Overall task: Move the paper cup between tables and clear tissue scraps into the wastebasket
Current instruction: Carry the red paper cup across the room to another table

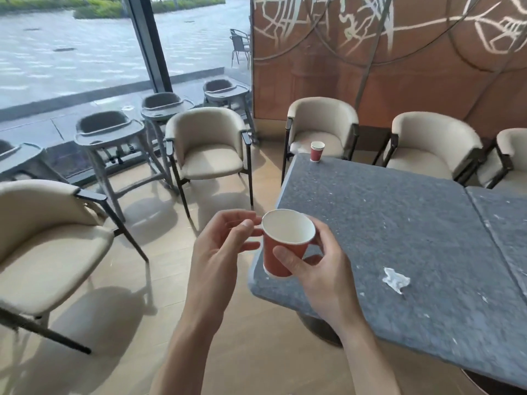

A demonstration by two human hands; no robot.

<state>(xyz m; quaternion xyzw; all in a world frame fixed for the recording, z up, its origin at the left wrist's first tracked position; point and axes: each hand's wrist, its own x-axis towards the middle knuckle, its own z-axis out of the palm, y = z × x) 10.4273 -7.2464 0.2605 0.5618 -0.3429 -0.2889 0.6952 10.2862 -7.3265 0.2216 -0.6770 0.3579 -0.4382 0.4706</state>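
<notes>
Our left hand: fingers loosely curled, holding nothing, thumb tip beside the cup rim.
Red paper cup with white inside: held tilted above the grey stone worktop corner.
Our right hand: fingers wrapped round the cup.
Crumpled white tissue scrap: lying on the worktop.

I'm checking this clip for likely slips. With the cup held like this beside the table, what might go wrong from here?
1. The right hand alone grips the tilted red paper cup, the left hand open beside it; squeezing could crush it.
2. Set down near the grey table corner, it might tip off.
3. The crumpled tissue scrap looks light; a quick reach could waft it away.
</notes>
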